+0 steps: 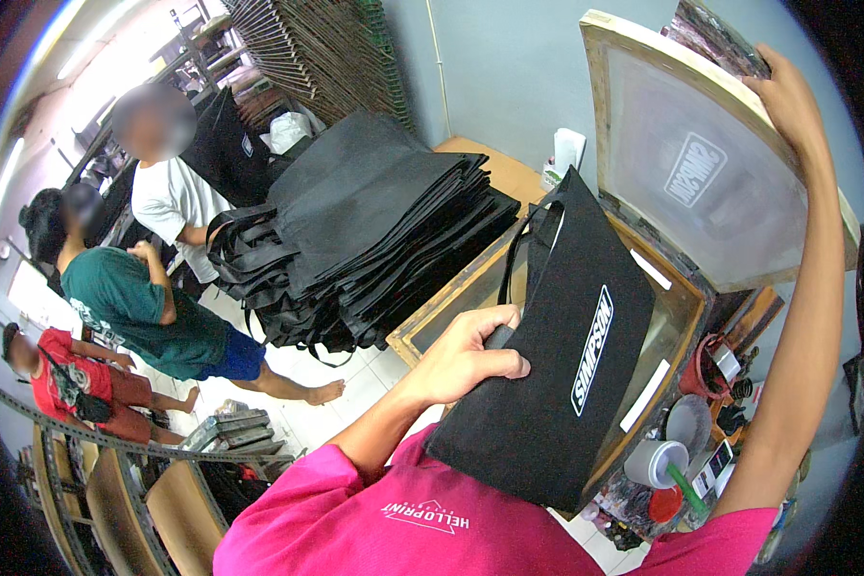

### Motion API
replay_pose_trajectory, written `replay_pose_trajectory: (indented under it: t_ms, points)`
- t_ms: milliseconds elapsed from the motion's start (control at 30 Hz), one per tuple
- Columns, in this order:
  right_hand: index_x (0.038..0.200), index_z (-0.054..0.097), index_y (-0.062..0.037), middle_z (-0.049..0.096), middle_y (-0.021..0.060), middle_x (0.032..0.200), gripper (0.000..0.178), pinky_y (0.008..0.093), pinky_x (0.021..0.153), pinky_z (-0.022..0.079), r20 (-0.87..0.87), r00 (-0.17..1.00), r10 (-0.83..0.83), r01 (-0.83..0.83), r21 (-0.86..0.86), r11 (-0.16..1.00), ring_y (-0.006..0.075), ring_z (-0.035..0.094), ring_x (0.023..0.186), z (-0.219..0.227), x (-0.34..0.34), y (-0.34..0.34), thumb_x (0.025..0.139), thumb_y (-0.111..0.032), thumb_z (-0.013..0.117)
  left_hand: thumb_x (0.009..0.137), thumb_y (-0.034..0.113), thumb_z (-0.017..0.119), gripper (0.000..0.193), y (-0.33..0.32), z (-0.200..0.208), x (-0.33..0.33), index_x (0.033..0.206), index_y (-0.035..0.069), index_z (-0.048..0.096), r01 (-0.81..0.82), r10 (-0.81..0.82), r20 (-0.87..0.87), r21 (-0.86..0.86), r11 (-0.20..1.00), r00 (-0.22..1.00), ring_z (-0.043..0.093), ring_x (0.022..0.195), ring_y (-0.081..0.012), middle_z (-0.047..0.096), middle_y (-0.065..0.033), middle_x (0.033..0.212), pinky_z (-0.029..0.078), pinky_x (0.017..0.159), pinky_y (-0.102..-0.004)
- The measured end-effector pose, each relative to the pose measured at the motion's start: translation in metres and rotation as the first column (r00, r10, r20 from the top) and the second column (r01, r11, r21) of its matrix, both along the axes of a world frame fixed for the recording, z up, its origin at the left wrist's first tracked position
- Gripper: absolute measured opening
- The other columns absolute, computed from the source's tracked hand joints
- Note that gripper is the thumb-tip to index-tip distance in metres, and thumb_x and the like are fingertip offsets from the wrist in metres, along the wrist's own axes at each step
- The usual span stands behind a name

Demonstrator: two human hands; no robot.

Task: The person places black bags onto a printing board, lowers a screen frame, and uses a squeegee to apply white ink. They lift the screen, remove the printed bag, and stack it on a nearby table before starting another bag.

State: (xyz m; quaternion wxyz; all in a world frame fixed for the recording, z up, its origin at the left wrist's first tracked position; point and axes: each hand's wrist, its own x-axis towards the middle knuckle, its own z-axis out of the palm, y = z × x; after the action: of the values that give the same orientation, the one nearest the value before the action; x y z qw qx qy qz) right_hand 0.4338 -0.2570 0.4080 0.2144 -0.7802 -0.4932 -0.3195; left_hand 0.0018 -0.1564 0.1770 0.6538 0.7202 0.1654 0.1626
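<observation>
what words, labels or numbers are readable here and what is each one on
Wording isn't copied here, only where it stands:
Black bag in the left hand: white lettering in a white rounded outline, readable
Mesh screen by the right hand: similar outlined lettering, mirrored
Pink shirt: white lettering, readable
Green shirt: pale print, too small to read

Screen-printing workshop | tilted framed screen (720, 158) | stacked black bags (365, 221) | plastic tub (656, 467) | wire rack (319, 58)

Pale blue-grey wall (518, 77), white tiled floor (367, 376), stacked metal racks (322, 58), glowing tube light (4, 192)
</observation>
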Motion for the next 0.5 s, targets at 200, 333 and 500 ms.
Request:
replay_pose_trajectory:
  t_ms: [200, 333, 500]
  points:
    - [0.117, 0.067, 0.0044, 0.072, 0.0272, 0.108, 0.041, 0.0435, 0.093, 0.049, 0.078, 0.997, -0.011, 0.004, 0.089, 0.996, 0.0405, 0.069, 0.102, -0.007, -0.007, 0.002, 0.086, -0.022, 0.069, 0.079, 0.013, 0.075, 0.019, 0.004, 0.017, -0.003, 0.084, 0.004, 0.058, 0.018, -0.018, -0.003, -0.003, 1.000, 1.000, 0.052, 0.076, -0.0080, 0.056, 0.0016, 0.079, 0.042, 0.070, -0.0271]
    - [0.118, 0.066, 0.0050, 0.072, 0.0278, 0.110, 0.042, 0.0433, 0.094, 0.049, 0.049, 0.999, -0.006, 0.003, 0.070, 0.998, 0.0404, 0.069, 0.104, -0.006, -0.003, 0.001, 0.085, -0.022, 0.069, 0.079, 0.012, 0.075, 0.020, 0.002, 0.018, -0.004, 0.084, 0.005, 0.057, 0.014, -0.013, 0.014, -0.036, 0.999, 1.000, 0.051, 0.075, -0.0074, 0.056, 0.0026, 0.078, 0.042, 0.069, -0.0266]
    - [0.119, 0.066, 0.0047, 0.071, 0.0274, 0.113, 0.043, 0.0419, 0.096, 0.049, 0.081, 0.996, -0.036, 0.029, 0.092, 0.995, 0.0379, 0.069, 0.106, -0.008, 0.001, 0.003, 0.085, -0.021, 0.069, 0.076, 0.009, 0.077, 0.025, 0.002, 0.010, -0.006, 0.080, 0.008, 0.052, -0.023, 0.024, 0.039, -0.031, 0.999, 0.999, 0.049, 0.074, -0.0069, 0.053, 0.0042, 0.076, 0.039, 0.067, -0.0273]
